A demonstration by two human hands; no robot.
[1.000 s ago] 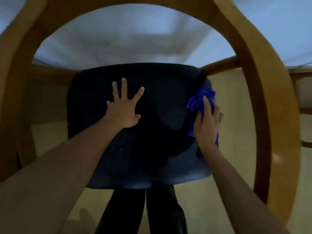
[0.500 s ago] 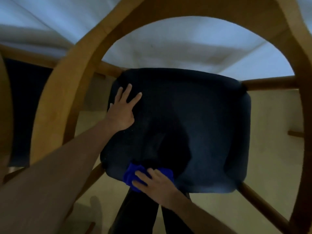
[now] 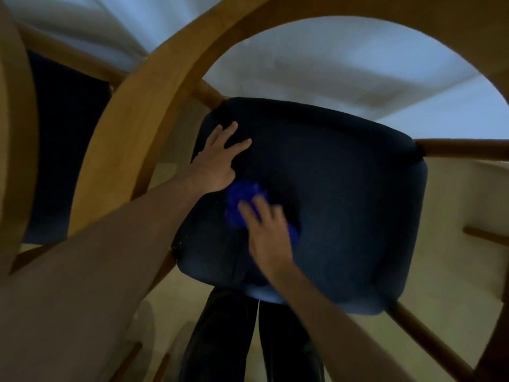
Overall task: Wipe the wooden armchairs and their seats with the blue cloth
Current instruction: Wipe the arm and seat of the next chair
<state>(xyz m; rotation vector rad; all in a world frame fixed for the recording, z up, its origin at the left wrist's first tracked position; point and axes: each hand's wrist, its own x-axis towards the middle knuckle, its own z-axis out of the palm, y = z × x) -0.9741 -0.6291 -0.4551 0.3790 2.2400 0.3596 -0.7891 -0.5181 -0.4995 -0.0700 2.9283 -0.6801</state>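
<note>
Since the frame half a second back, the right hand [image 3: 268, 232] is travelling with the blue cloth [image 3: 238, 205] from the seat's near edge inward, and is now working the left-central part of the dark seat [image 3: 344, 210]. A second back it was at the seat's right edge, so the stroke is sweeping round the perimeter and into the middle. Motion blur on that hand suggests the pass is under way.

Grip state: the right hand's fingers are lying fairly flat over the bunched cloth, pressing it to the upholstery; whether the thumb is tucked round it cannot be told. The left hand [image 3: 217, 161] is resting flat with fingers spread on the seat, just beyond the cloth and nearly touching it, bracing near the far-left corner.

Judgement: seat coverage is progressing, but the area to the right of the grip and the wooden frame [image 3: 154, 100] appear outstanding.

Edges and clearance: open upholstery is lying to the right of the grip and beyond it. To the left, room is running short, with the bracing hand, the seat edge and the curved frame close by. Nearward, the seat's front edge is sitting above the person's legs [image 3: 248, 340]. A second chair [image 3: 16, 133] is standing further left.
</note>
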